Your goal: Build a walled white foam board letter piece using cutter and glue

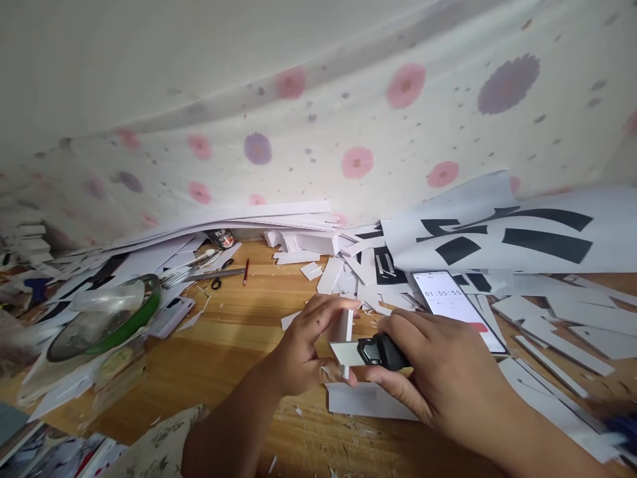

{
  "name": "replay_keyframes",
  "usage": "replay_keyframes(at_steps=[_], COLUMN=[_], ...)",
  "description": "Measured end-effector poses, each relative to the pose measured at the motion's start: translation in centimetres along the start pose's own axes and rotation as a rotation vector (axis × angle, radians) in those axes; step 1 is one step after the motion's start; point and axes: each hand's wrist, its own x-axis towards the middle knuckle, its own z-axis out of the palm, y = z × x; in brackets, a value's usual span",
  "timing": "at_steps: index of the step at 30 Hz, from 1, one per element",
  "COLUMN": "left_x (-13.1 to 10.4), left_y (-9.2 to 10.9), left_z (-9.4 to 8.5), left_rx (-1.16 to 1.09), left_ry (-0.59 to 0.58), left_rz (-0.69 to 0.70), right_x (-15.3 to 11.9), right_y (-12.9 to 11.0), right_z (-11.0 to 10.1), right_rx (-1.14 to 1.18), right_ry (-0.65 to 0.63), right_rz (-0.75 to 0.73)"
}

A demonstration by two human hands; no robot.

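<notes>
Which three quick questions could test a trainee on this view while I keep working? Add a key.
1. What tool does the right hand hold?
2. True or false: the phone lies farther right in the picture than the scissors.
3. The left hand holds:
A) a red pencil
B) a white piece
C) a green bowl

Key: 1. A black-handled cutter. 2. True. 3. B.
</notes>
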Motion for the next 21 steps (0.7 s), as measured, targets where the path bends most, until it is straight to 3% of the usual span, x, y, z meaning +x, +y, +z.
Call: replay_keyframes(at_steps=[7,14,21], left_x=[0.1,0.1,0.1], left_y=[0.6,1.0,0.7], left_z=[-0.2,0.0,-0.1], left_rx=[0.047,0.083,0.139], left_ry=[-0.04,-0.092,-0.102], left_rz=[-0.085,-0.006,-0.037], right_x=[0.0,0.0,-0.4], right_y=[0.5,1.9,1.3], right_z=[0.5,0.5,0.5], right_rx=[-0.089,-0.168,-0.061], right_ry=[0.046,0.11,0.048], right_rz=[-0.009,0.031,-0.001])
